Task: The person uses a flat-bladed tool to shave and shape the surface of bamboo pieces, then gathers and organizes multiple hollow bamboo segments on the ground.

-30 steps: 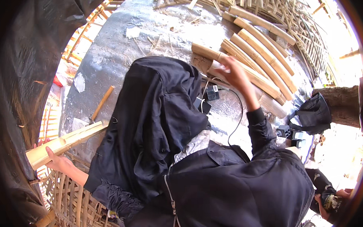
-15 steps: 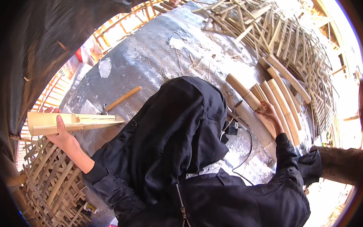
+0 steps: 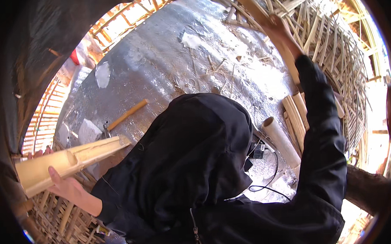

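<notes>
Bamboo half-pipe (image 3: 70,163), pale and split lengthwise, sits in the left hand (image 3: 62,184), which wraps it from below near its thick end, thumb over the near edge and fingertips showing past the far one. From that grasp the piece runs up and to the right, its narrow tip ending over the silver sheet (image 3: 167,67). Just beyond the tip lies a hammer (image 3: 122,118) with a wooden handle, flat on the sheet. Under the hand, a woven lattice (image 3: 57,221) of bamboo strips drops away. A dark hood (image 3: 196,152) fills the middle, hiding whatever is beneath it. To the right of it, cut bamboo lengths (image 3: 286,131) lie side by side, with a black cable (image 3: 270,175) looping next to them. Farthest off, the right hand (image 3: 278,28) is raised high, its fingers closed round a long bamboo strip (image 3: 254,8) that rises from a tangle of loose strips (image 3: 326,44) heaped along the sheet's far edge.
</notes>
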